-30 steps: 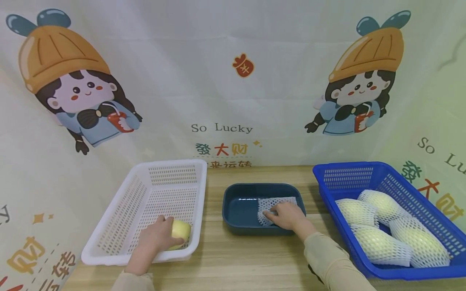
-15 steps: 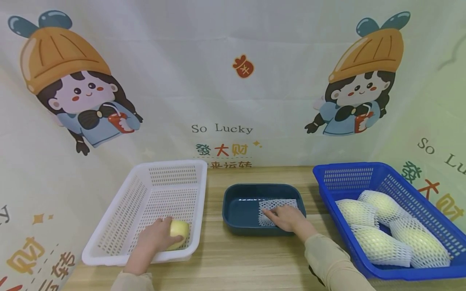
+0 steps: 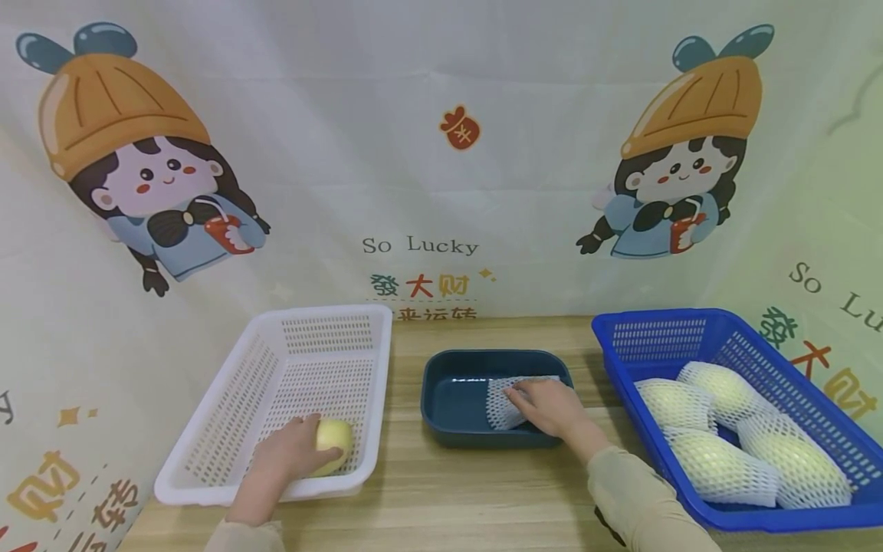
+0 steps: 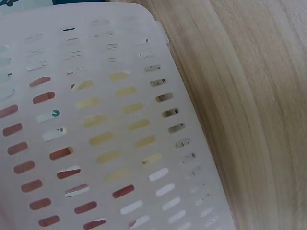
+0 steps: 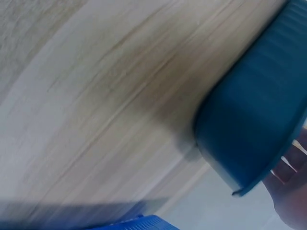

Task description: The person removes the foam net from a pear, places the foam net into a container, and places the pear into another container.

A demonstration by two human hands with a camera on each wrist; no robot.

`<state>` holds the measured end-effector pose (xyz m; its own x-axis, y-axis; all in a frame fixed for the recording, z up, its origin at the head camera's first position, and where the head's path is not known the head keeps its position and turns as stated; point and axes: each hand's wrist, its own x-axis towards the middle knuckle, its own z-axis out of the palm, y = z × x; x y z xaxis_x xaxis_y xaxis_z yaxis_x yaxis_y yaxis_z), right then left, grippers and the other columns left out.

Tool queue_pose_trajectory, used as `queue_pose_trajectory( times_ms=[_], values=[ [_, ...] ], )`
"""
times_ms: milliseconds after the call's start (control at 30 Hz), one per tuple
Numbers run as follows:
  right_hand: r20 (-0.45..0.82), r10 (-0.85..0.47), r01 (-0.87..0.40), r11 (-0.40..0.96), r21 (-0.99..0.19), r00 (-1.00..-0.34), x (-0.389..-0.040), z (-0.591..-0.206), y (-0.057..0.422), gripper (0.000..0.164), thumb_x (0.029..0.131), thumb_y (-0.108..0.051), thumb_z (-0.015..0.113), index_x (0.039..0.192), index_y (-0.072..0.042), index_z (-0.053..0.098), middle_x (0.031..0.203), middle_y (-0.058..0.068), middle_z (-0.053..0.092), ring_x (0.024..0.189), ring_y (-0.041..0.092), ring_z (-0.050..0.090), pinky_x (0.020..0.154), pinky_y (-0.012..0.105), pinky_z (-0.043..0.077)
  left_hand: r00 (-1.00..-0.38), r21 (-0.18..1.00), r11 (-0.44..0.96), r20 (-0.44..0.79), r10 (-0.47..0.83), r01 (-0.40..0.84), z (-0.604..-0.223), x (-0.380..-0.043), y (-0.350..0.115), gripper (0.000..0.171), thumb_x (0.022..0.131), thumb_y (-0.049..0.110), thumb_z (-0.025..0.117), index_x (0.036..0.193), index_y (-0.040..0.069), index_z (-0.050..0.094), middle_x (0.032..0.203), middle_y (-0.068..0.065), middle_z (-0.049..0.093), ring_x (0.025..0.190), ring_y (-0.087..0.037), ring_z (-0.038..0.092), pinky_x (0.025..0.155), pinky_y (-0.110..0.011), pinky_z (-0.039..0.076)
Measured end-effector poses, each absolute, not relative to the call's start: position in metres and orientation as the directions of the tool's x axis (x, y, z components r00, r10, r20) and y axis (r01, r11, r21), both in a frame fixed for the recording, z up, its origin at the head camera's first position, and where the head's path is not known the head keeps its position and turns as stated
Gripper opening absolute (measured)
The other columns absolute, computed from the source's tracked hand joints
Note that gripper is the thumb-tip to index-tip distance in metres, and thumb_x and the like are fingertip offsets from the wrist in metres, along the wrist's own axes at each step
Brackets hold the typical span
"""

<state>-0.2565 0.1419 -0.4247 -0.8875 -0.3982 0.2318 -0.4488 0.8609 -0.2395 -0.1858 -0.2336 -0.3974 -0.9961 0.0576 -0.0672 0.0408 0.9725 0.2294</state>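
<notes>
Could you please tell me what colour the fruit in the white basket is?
The fruit is pale yellow; it shows best in the head view.

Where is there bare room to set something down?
Free: far half of the white basket, left half of the dark tray, near tabletop between white basket and right sleeve. Crowded: white basket's near right (left grip, yellow fruit), tray's right half (right grip, foam net), most of the blue basket (four netted fruits).
</notes>
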Motion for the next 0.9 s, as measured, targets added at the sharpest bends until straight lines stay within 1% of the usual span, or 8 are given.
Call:
queue_pose_trajectory(
  times_ms=[100,200,333,467,667,833,900],
  values=[
    [0.281,-0.395,-0.46,0.859,-0.226,-0.875,-0.253,-0.418,0.146,0.041,0.092,-0.037,0.042,0.107,-0.005,0.063,0.108,0.013,0.059,0.099,0.028,0.055,0.084,0.043,0.042,-0.997,0.225,0.973,-0.037,0.063,0.053,-0.396,-0.184,-0.232,0.076,0.073,0.048,0.063,0.122,-0.006,0.043,0.106,-0.029,0.05,0.081,-0.04,0.054,0.062,-0.053,0.045],
    [0.324,-0.398,-0.477,0.851,-0.217,-0.858,-0.249,-0.411,0.151,0.041,0.092,-0.036,0.043,0.109,-0.004,0.062,0.111,0.016,0.057,0.102,0.03,0.053,0.083,0.045,0.042,-0.998,0.221,0.973,0.0,0.065,0.063,-0.393,-0.183,-0.229,0.076,0.074,0.05,0.061,0.124,-0.005,0.043,0.112,-0.031,0.047,0.087,-0.044,0.052,0.063,-0.055,0.044],
    [0.37,-0.392,-0.487,0.848,-0.21,-0.842,-0.242,-0.402,0.16,0.041,0.091,-0.036,0.044,0.111,-0.004,0.061,0.113,0.016,0.056,0.102,0.031,0.053,0.081,0.046,0.043,-0.995,0.214,0.973,0.072,0.074,0.088,-0.389,-0.179,-0.221,0.071,0.078,0.048,0.058,0.124,-0.004,0.044,0.116,-0.031,0.046,0.094,-0.046,0.049,0.066,-0.056,0.044],
    [0.438,-0.371,-0.489,0.851,-0.192,-0.819,-0.231,-0.391,0.167,0.038,0.09,-0.034,0.048,0.112,-0.005,0.061,0.113,0.014,0.056,0.102,0.03,0.053,0.079,0.046,0.045,-0.98,0.21,0.97,0.177,0.089,0.126,-0.383,-0.172,-0.21,0.065,0.081,0.046,0.055,0.125,-0.001,0.045,0.118,-0.027,0.047,0.1,-0.045,0.048,0.07,-0.055,0.044],
    [0.553,-0.376,-0.532,0.833,-0.148,-0.743,-0.217,-0.38,0.18,0.036,0.088,-0.031,0.053,0.11,-0.004,0.062,0.11,0.015,0.058,0.1,0.03,0.054,0.078,0.045,0.045,-0.931,0.225,0.954,0.347,0.113,0.2,-0.378,-0.157,-0.191,0.06,0.081,0.043,0.057,0.122,0.0,0.049,0.117,-0.021,0.051,0.103,-0.04,0.048,0.079,-0.053,0.041],
    [0.618,-0.393,-0.557,0.826,-0.088,-0.681,-0.206,-0.373,0.194,0.036,0.086,-0.03,0.053,0.107,-0.001,0.063,0.108,0.015,0.059,0.099,0.03,0.054,0.077,0.045,0.046,-0.895,0.205,0.947,0.423,0.141,0.246,-0.38,-0.146,-0.181,0.06,0.08,0.044,0.058,0.121,0.001,0.05,0.117,-0.02,0.051,0.103,-0.039,0.048,0.081,-0.055,0.038],
    [0.635,-0.385,-0.555,0.828,-0.083,-0.67,-0.201,-0.371,0.201,0.035,0.086,-0.028,0.054,0.106,0.0,0.063,0.108,0.016,0.059,0.1,0.031,0.054,0.077,0.045,0.046,-0.885,0.193,0.948,0.442,0.147,0.254,-0.383,-0.142,-0.178,0.06,0.08,0.044,0.059,0.12,0.001,0.051,0.117,-0.019,0.051,0.104,-0.038,0.047,0.081,-0.056,0.037]
  ],
)
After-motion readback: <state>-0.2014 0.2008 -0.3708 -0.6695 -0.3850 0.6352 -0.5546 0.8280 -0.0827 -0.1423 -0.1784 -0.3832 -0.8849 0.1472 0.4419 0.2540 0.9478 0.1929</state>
